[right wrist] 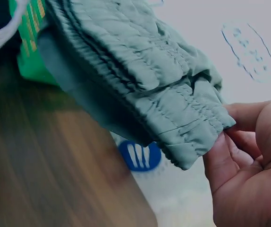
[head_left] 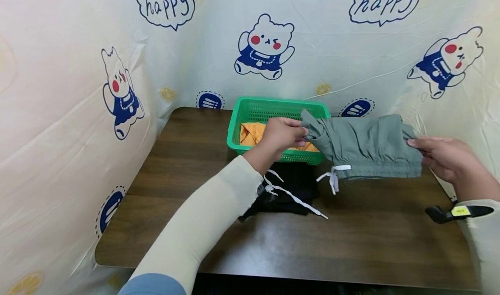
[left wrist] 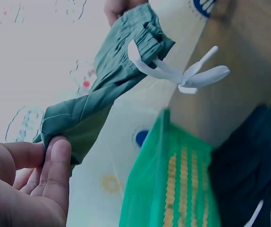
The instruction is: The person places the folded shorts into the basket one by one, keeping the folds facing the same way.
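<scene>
Your L hand (head_left: 282,133) & R hand (head_left: 449,158) are pinched closed on opp. ends of the grey-green drawstring shorts (head_left: 363,141), aloft nr green basket (head_left: 233,128); prob. light, soft, floppy, w/ elastic waistband (head_left: 384,170) likely surest hold.

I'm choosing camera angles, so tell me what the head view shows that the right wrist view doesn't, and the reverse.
Head only: the left hand pinching the green garment, the sleeves and printed bears.
Right wrist only: a dark gap between layers of the waistband.
Both: the right hand gripping the green garment, the basket and table.
</scene>
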The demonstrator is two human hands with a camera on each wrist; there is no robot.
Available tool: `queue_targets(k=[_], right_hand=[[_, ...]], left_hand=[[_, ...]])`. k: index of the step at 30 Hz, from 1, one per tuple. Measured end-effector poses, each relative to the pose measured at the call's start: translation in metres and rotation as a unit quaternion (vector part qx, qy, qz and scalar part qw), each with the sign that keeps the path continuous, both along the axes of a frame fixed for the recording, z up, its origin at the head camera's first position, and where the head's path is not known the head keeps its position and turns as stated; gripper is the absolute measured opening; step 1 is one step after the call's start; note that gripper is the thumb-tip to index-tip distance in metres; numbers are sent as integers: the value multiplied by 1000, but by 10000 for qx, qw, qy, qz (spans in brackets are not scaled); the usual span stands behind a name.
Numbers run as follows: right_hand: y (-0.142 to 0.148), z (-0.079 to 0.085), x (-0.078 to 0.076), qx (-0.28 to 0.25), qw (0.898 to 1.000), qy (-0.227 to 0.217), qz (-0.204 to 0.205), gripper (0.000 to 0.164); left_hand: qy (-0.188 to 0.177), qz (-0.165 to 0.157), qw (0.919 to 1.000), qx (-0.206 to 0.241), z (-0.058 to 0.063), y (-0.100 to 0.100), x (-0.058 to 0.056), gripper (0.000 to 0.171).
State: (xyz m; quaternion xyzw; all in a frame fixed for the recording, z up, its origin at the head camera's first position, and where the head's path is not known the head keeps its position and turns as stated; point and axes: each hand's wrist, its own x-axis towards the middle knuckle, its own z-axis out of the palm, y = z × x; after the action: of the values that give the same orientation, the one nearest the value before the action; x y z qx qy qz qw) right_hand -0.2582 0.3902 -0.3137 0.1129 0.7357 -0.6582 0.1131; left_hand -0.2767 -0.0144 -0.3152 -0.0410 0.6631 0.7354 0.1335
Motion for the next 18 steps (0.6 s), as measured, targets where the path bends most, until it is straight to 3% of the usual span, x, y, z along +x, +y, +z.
queue_targets(k=[5, 18], right_hand=[[-33, 9, -13, 333, 9993, -144, -66, 17], [-117, 18, -55, -171, 9985, 370, -365, 11]], left_hand=[[-18, 252, 9994, -249, 8, -31, -15, 18], [-248, 1003, 9930, -568, 39, -100, -42, 27]])
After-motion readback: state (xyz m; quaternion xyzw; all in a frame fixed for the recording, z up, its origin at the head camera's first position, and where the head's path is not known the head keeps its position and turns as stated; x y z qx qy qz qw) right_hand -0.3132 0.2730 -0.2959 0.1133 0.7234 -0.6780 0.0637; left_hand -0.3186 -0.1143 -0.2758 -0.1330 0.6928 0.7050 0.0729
